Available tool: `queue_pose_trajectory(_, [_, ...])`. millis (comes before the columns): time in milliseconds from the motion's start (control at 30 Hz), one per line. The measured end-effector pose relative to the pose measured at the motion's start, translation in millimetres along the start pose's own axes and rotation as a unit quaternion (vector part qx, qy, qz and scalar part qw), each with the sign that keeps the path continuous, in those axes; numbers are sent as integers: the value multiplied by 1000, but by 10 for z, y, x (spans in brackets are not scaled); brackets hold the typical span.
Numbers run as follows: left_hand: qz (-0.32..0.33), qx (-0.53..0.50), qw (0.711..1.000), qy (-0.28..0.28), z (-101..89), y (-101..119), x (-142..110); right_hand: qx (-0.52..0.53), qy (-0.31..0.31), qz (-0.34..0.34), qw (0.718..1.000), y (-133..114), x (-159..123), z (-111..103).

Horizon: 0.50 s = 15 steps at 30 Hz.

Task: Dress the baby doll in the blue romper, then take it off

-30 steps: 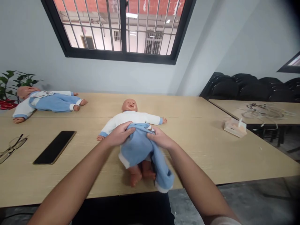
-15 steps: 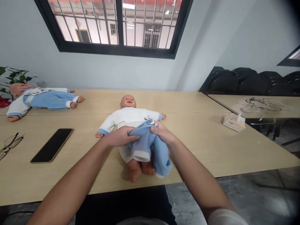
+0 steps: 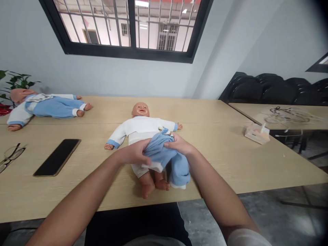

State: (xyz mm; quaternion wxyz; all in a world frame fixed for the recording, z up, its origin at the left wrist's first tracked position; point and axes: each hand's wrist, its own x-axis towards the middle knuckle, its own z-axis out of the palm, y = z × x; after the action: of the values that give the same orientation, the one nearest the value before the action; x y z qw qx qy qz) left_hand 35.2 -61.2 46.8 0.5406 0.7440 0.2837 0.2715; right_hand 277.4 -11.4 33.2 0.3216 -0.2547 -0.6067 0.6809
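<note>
A baby doll [image 3: 140,127] in a white top lies face up on the wooden table [image 3: 217,153], its bare feet toward me. Blue overalls [image 3: 166,159] with white cuffs are bunched over its hips and legs. My left hand [image 3: 134,155] is closed on a trouser leg of the overalls near its white cuff. My right hand [image 3: 179,145] is closed on the upper part of the overalls, at the doll's waist.
A second doll [image 3: 46,106] dressed in blue lies at the far left, beside a green plant [image 3: 15,81]. A black phone [image 3: 57,157] and glasses [image 3: 10,155] lie left of me. A tissue box [image 3: 257,133] stands at right; black chairs [image 3: 269,90] and cables [image 3: 287,116] are beyond.
Both hands have gathered the blue overalls tighter and lower on the doll; my left hand slid down to the cuff, and more of the white top shows.
</note>
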Motion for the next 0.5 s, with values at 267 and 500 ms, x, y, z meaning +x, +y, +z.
queue_pose_trajectory(267, [-40, 361, 931, -20, 135, 6, 9, -12, -7, 72, 997, 70, 87, 84])
queue_pose_trajectory(500, [115, 435, 893, -21, 366, 68, 39, -94, 61, -23, 993, -116, 306, 138])
